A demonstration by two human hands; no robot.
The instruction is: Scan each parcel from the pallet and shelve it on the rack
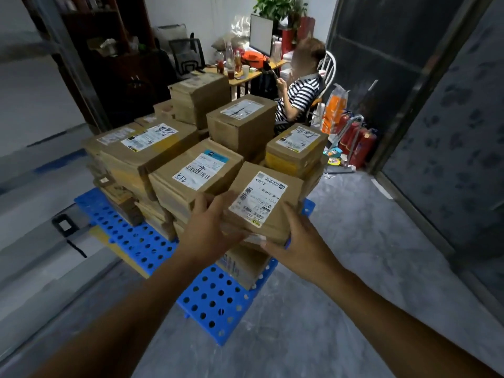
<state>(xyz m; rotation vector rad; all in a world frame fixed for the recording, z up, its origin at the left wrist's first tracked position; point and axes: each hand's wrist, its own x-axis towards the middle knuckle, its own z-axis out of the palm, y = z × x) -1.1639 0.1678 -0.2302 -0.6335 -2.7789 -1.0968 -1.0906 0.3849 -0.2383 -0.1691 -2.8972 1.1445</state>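
Risk first. The parcel (261,203), a flat brown box with a white label (259,199) on top, sits at the centre of the frame, on the near corner of a crowded stack on a blue pallet (212,304). It is tilted, with its far end higher. Its left edge lies just beside a second parcel (196,173) with handwriting on its label. Pulled out carelessly, it could drag that neighbour or unsettle the box (242,266) below it, which overhangs open pallet deck. The grip is only at the near edge and corners, so the far end could dip and the parcel slide out of the hands, likely onto the pallet or the grey floor. The label faces up and is uncovered, which suits scanning, but a thumb sliding inward could cover the barcode. No scanner shows in view.

The hands. The left hand (210,227), centre of the frame, grips the parcel's near left side, thumb raised and fingers curled against the cardboard. The right hand (297,241), slightly lower and to the right, clamps the near right corner, fingers wrapped under the front edge. Both hands are closed on this 1 parcel. Whether it has lifted clear of the box beneath cannot be told.

A seated person (300,91) is at upper centre.
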